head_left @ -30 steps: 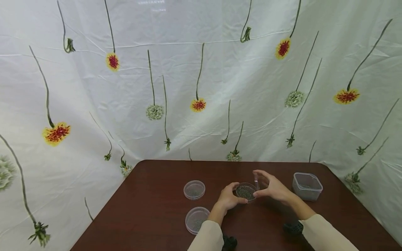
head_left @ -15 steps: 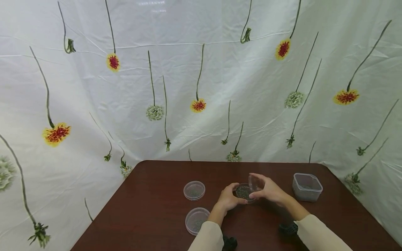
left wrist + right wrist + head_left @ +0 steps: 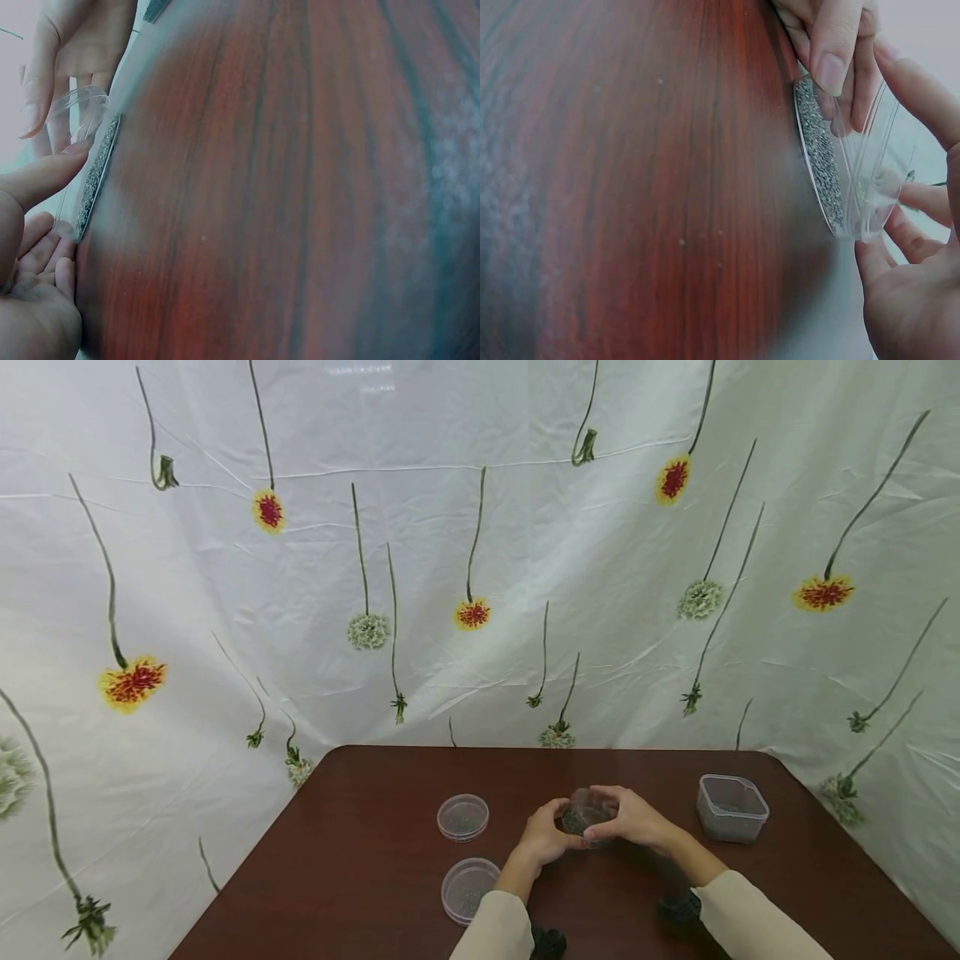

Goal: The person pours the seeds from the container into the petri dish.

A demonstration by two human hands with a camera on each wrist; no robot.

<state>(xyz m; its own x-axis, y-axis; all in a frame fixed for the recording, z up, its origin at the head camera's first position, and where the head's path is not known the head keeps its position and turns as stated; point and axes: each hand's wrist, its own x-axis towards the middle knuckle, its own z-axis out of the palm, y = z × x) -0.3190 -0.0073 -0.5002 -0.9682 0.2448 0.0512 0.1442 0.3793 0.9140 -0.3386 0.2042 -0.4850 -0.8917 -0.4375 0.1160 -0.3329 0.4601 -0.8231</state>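
Observation:
A clear round petri dish [image 3: 821,161] holding grey, grainy material sits on the table. My left hand [image 3: 542,833] grips its side, thumb in front and fingers behind. Over the dish, my right hand [image 3: 636,818] holds a clear petri dish lid [image 3: 879,161] between thumb and fingers. The lid is tilted, its lower edge right at the dish's far rim in the right wrist view. In the left wrist view, the dish [image 3: 99,176] appears edge-on between both hands.
Two more covered petri dishes, a far one [image 3: 462,817] and a nearer one [image 3: 468,891], stand left of my hands. A clear square tub [image 3: 733,810] with grey contents is at the right. A flowered white cloth [image 3: 420,568] hangs behind the brown table [image 3: 360,852].
My right hand has moved left and tipped the lid from nearly upright down over the dish. My left hand keeps its grip on the dish in the same place.

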